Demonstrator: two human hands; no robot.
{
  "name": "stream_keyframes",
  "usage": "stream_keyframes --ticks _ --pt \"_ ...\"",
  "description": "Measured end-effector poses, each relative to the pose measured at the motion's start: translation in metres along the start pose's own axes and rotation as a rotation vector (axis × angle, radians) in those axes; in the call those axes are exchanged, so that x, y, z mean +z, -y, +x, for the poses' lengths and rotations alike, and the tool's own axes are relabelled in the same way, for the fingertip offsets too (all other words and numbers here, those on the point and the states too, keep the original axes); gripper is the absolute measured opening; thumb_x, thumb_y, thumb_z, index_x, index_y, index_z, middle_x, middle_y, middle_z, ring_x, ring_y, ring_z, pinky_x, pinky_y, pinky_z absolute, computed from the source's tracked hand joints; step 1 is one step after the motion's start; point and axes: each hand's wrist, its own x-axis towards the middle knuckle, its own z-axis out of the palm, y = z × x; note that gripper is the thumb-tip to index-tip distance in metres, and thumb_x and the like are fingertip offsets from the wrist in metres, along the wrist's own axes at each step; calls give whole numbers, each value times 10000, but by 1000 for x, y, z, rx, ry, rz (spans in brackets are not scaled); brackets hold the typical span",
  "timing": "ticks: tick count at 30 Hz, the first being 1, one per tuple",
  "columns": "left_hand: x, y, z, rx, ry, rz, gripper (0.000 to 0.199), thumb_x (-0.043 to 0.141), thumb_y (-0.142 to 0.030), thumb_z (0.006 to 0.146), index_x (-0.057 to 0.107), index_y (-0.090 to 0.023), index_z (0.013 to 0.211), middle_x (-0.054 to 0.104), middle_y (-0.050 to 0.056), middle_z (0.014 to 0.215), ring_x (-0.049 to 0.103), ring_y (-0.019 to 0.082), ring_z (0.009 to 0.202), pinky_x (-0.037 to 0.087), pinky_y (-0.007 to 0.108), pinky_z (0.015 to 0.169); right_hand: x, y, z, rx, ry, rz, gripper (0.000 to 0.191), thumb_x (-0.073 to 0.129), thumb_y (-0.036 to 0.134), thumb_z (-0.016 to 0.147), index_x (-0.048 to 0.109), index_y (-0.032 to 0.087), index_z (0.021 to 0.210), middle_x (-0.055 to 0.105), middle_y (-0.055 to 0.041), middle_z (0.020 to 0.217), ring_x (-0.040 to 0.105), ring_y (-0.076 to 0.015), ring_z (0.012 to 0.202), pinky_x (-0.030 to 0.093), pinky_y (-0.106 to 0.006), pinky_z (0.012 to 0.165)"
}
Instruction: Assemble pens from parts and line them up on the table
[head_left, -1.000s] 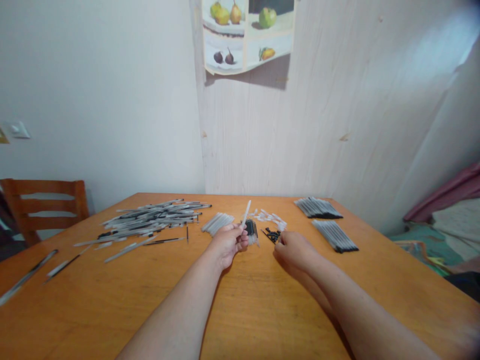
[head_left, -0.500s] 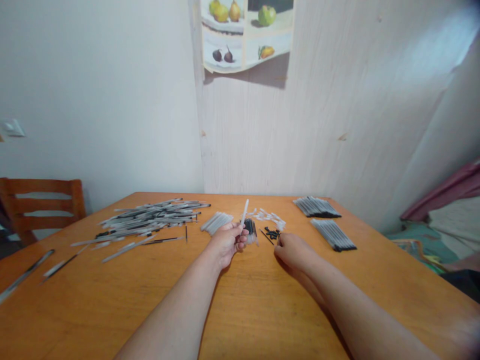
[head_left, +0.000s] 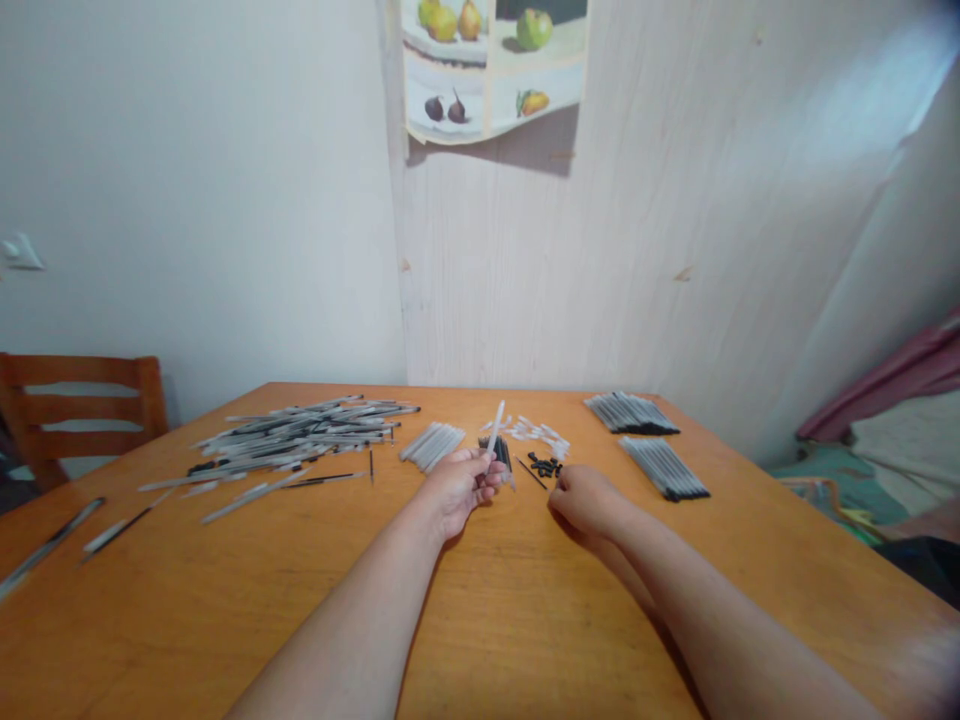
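A pale translucent pen barrel [head_left: 496, 426] points up and away from my left hand [head_left: 459, 492], whose thumb and fingers are closed around its lower end. My right hand [head_left: 589, 497] rests low over the table beside a small heap of black pen plugs [head_left: 541, 465]. Its fingers are bent together, and whatever they pinch is hidden. Behind my left hand lie dark ink refills [head_left: 504, 452], partly covered by it. To their left is a row of empty pen barrels [head_left: 433, 446]. Small clear pen tips [head_left: 541, 434] are scattered beyond the plugs.
A large loose pile of pens and parts [head_left: 307, 432] spreads over the table's left side. Two neat rows of black-ended pens, a near one [head_left: 666, 468] and a far one [head_left: 631, 412], lie at right. A wooden chair [head_left: 82, 410] stands left of the wooden table [head_left: 495, 620].
The pen barrel in my left hand has shifted slightly right and leans more that way. My right hand has stayed almost in place by the black plugs.
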Motion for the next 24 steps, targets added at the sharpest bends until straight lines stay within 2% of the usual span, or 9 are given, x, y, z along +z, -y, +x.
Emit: stream_keyframes --ticks 3,6,10,13,16,22,24 --pt "2 1 -1 -3 29 -14 48 627 -162 846 627 -118 864 680 85 824 623 93 630 457 173 531 -3 3 -2 -37 -51 121 179 535 233 764 661 142 676 669 -67 687 563 -153 646 306 -234 545" --pt "4 -1 -4 -1 104 -52 74 639 -184 851 639 -124 892 672 81 845 648 110 693 475 176 554 -4 10 -6 -141 -76 266 188 500 210 753 590 155 598 574 -12 586 486 -121 586 293 -223 534" --pt "7 -5 -8 26 193 -135 100 637 -166 852 649 -128 944 667 91 991 666 124 785 513 188 603 -3 19 -11 -245 -46 434 193 465 198 732 525 169 551 499 17 546 422 -104 548 306 -217 526" --pt "7 -6 -8 43 201 -168 106 631 -139 853 648 -114 955 664 107 1048 665 116 790 534 195 640 -4 23 -14 -262 -42 484 170 471 208 739 519 171 581 526 16 570 452 -104 572 337 -207 545" --pt "7 -6 -7 63 191 -210 81 625 -115 854 646 -103 931 672 106 986 662 108 797 551 203 715 -5 25 -17 -254 -51 499 123 488 205 732 522 178 616 570 9 596 511 -112 612 371 -197 573" --pt "7 -7 -7 79 191 -240 61 619 -102 857 643 -105 913 680 104 941 664 115 819 561 214 755 3 29 -19 -274 143 820 62 430 207 749 485 208 776 531 50 517 513 -119 467 389 -212 496" --pt "7 -6 -7 70 184 -240 55 620 -113 860 637 -110 912 684 113 969 672 125 835 566 230 764 5 27 -16 -309 90 788 64 444 206 743 499 203 776 539 45 553 521 -117 504 392 -210 511"
